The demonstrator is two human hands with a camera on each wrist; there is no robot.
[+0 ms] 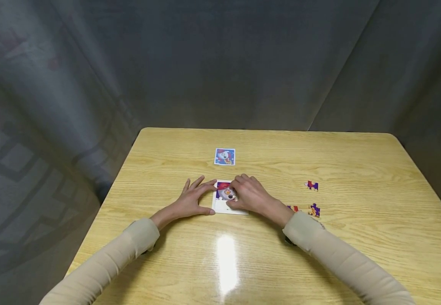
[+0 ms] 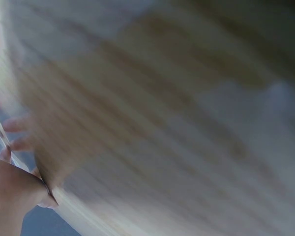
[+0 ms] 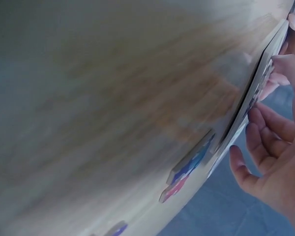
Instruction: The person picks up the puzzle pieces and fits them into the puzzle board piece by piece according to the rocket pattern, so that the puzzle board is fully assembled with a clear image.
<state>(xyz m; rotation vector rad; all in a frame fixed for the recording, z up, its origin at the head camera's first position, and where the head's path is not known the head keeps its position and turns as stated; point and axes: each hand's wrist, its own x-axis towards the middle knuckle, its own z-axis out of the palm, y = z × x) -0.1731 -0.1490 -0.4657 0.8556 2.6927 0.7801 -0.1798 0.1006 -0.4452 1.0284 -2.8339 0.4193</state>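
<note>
A small white puzzle tray (image 1: pixel 220 207) lies on the table with part of a picture, a grey face under a red hat, fitted in its upper side. My left hand (image 1: pixel 190 201) rests at the tray's left edge, thumb at the near corner and forefinger near the far one. Over the tray's right half, my right hand (image 1: pixel 252 195) pinches a puzzle piece (image 1: pixel 233 197) between thumb and curled fingers; the hand hides most of it. From the right wrist view, the tray (image 3: pixel 259 73) appears edge-on, with right-hand fingers (image 3: pixel 273 132) against it.
Loose puzzle pieces lie right of the tray: a red and purple one (image 1: pixel 312 185), a purple and orange one (image 1: pixel 314 210), and one (image 1: pixel 294 208) partly behind the right wrist. Beyond the tray is a square picture card (image 1: pixel 224 156). A grey curtain (image 1: pixel 220 67) hangs behind the table.
</note>
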